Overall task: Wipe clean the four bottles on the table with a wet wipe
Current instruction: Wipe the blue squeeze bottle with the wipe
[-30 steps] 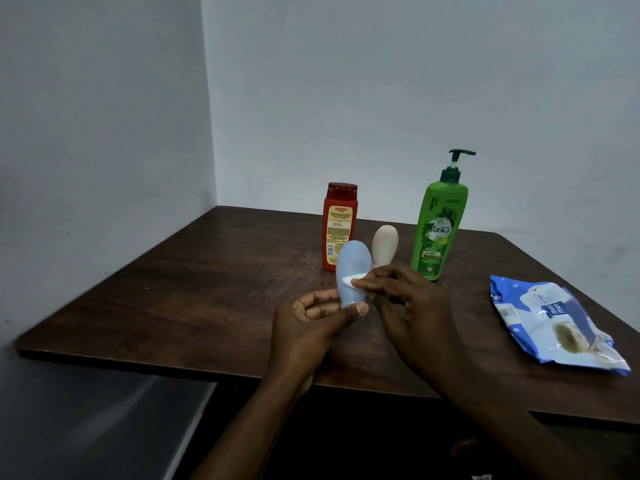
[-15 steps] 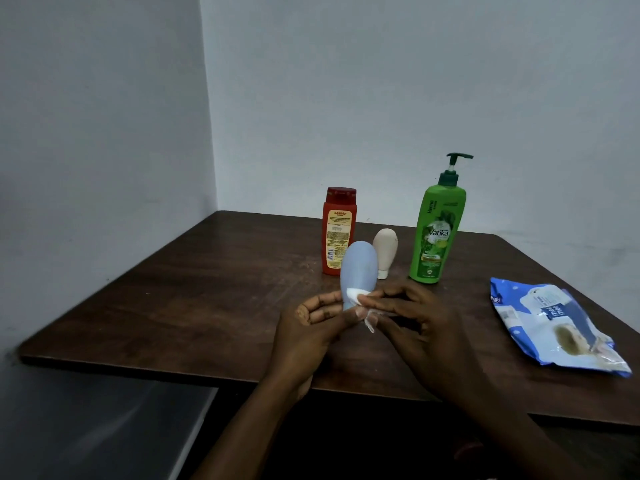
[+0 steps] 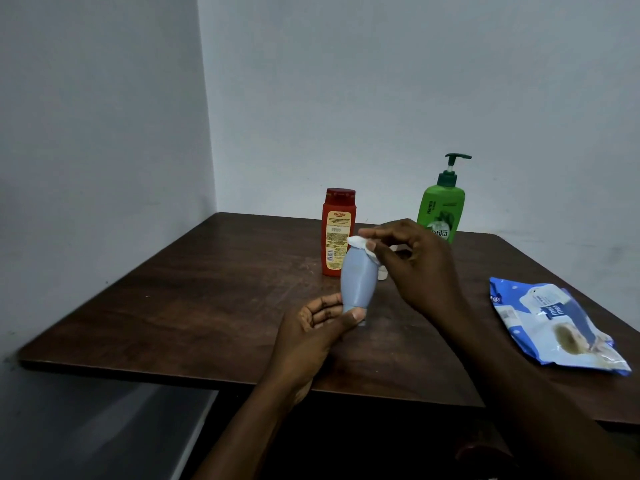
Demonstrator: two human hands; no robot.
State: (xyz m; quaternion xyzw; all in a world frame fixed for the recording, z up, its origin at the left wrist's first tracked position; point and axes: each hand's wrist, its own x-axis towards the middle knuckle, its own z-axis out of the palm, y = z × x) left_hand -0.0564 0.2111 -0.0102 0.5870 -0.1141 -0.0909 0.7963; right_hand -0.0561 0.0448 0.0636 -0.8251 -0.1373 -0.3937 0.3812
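Note:
My left hand [image 3: 317, 332] grips the narrow lower end of a pale blue bottle [image 3: 358, 280], held upright above the table. My right hand [image 3: 415, 263] pinches a white wet wipe [image 3: 362, 245] against the bottle's rounded top. Behind them stand a red bottle [image 3: 337, 230] with a yellow label and a green pump bottle [image 3: 441, 206]. A small white bottle [image 3: 382, 273] is mostly hidden behind the blue one and my right hand.
The dark wooden table [image 3: 207, 306] sits in a corner with walls at the left and back. A blue and white wet wipe pack [image 3: 550, 327] lies flat near the table's right edge.
My right hand has slid the wipe from the bottle's lower part up to its top. The blue bottle has risen a little in my left hand.

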